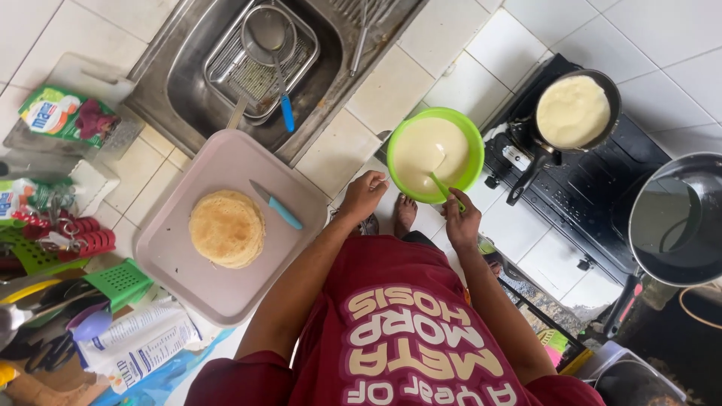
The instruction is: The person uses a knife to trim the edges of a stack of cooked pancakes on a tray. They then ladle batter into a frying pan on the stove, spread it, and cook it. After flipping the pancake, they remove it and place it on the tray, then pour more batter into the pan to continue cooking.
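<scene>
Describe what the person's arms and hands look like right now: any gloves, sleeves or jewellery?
The left hand and right hand are both bare, with no gloves, and no ring, watch or bracelet shows. The arms are uncovered up to the short sleeves of a dark red T-shirt with cream block lettering across the front.
</scene>
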